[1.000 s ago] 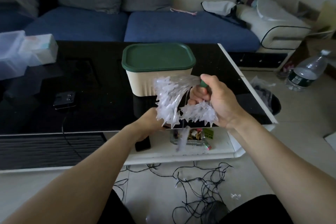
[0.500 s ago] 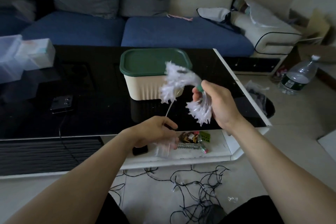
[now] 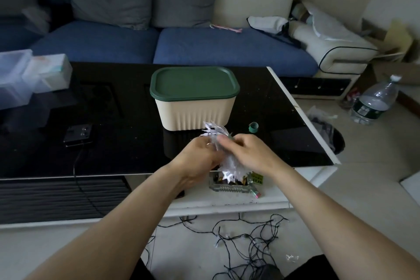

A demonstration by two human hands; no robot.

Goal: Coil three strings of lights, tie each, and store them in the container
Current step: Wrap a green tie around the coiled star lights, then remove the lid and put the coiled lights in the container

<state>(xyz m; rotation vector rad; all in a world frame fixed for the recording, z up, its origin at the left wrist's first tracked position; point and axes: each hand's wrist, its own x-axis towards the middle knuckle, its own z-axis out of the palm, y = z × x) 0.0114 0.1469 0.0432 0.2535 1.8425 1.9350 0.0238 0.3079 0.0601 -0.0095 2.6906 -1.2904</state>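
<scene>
Head view, both hands [image 3: 229,154] gripping upright star-light bundle [image 3: 223,152]

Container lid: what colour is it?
Dark green lid, on a cream ribbed container; shows clearly in the head view.

Both hands [image 3: 227,154] now together on lights [image 3: 229,166]

I can read almost nothing here. The small green and yellow packet [image 3: 256,179] on the white lower shelf [image 3: 284,195] under my hands carries dark print, but it is too small and blurred for me to make out. The dark green label [image 3: 363,110] around the clear plastic water bottle [image 3: 375,100] on the floor shows pale marks, also unreadable.
</scene>
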